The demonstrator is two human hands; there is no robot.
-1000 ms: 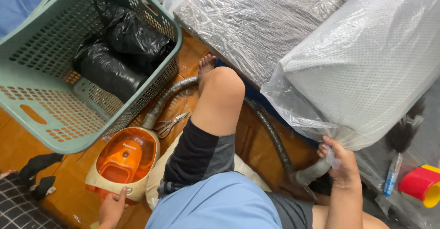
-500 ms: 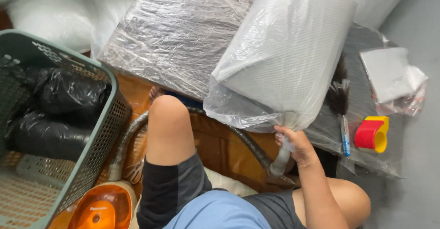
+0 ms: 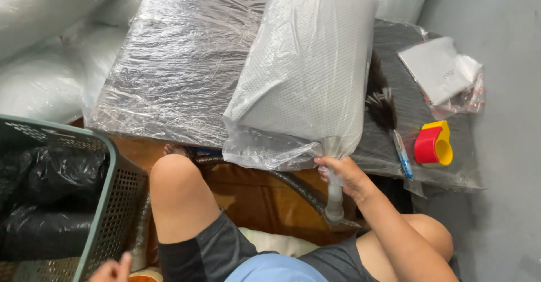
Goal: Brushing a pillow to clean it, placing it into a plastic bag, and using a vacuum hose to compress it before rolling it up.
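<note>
A white pillow in a clear plastic bag (image 3: 307,67) lies on a plastic-wrapped dark mattress (image 3: 180,62). My right hand (image 3: 344,176) is closed around the gathered neck of the bag where the grey vacuum hose nozzle (image 3: 334,203) enters it. The dark ribbed hose (image 3: 298,186) runs left behind my raised knee (image 3: 172,175). My left hand (image 3: 112,271) shows only as fingertips at the bottom edge beside the green basket, holding nothing that I can see.
A green laundry basket (image 3: 112,203) with black plastic bags (image 3: 51,197) stands at the left. A red and yellow tape dispenser (image 3: 433,144), a blue pen (image 3: 402,154), a black feather duster (image 3: 382,98) and a wrapped white packet (image 3: 442,70) lie at right. Grey floor runs along the right.
The view has swung up and right, so the orange vacuum body and scissors have dropped out of sight. My left hand left the vacuum body. My right hand keeps its grip on the bag neck.
</note>
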